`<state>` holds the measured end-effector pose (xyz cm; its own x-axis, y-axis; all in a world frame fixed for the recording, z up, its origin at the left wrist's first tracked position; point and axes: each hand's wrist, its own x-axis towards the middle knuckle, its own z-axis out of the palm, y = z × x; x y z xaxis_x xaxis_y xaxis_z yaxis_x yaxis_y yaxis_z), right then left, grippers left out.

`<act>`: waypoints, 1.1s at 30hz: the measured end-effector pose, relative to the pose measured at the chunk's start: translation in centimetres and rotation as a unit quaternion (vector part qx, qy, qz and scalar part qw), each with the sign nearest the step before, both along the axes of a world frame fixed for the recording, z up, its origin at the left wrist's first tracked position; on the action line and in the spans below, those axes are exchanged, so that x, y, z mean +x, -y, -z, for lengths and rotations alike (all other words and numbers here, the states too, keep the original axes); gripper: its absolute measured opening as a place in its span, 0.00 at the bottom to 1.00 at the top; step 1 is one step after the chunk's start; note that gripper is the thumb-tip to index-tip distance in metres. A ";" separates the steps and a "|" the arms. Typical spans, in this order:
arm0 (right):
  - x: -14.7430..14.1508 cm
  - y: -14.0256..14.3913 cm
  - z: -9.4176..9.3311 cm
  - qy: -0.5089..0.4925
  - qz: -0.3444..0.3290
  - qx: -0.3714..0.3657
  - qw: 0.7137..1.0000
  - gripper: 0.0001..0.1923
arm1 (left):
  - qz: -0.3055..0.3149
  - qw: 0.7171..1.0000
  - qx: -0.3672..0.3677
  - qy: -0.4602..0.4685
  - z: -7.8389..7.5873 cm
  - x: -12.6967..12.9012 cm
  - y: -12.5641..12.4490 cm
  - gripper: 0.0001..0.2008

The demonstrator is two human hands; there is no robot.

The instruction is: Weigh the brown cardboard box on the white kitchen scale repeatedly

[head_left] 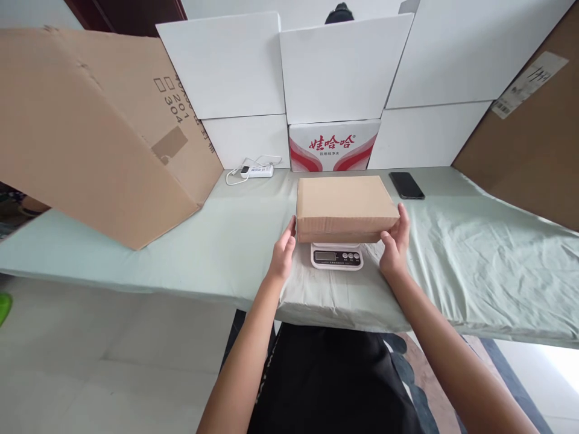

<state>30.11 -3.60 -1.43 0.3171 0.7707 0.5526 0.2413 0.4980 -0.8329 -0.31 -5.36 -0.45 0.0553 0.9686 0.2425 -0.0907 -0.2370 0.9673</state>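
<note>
A closed brown cardboard box sits over a small white digital kitchen scale, whose display and buttons stick out below the box's front side. Whether the box rests fully on the scale cannot be made out. My left hand presses against the box's left side, fingers along it. At the right front corner, my right hand grips the box, thumb on the front face and fingers round the right side. The scale's weighing plate is mostly hidden under the box.
A black phone lies behind the box to the right. A white power strip with a cable is at the back left. White boxes wall off the back of the cloth-covered table; large cartons flank the sides.
</note>
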 end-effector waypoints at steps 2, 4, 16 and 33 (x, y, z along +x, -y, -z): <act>0.0 0.0 -0.1 -0.002 -0.007 0.003 1.000 0.50 | 0.008 1.000 0.002 -0.003 0.0 0.0 -0.1 0.46; -0.1 0.1 -0.3 0.003 -0.012 -0.002 1.000 0.48 | 0.013 1.000 0.007 -0.005 0.1 0.0 -0.1 0.46; -0.3 -0.1 -4.5 0.017 -0.062 0.034 0.997 0.41 | 0.037 0.999 0.005 0.022 -3.6 -0.6 -2.2 0.53; 0.1 -13.6 0.7 0.012 -0.075 -0.012 0.997 0.57 | -0.021 0.996 -0.071 0.043 -0.2 3.3 -14.9 0.47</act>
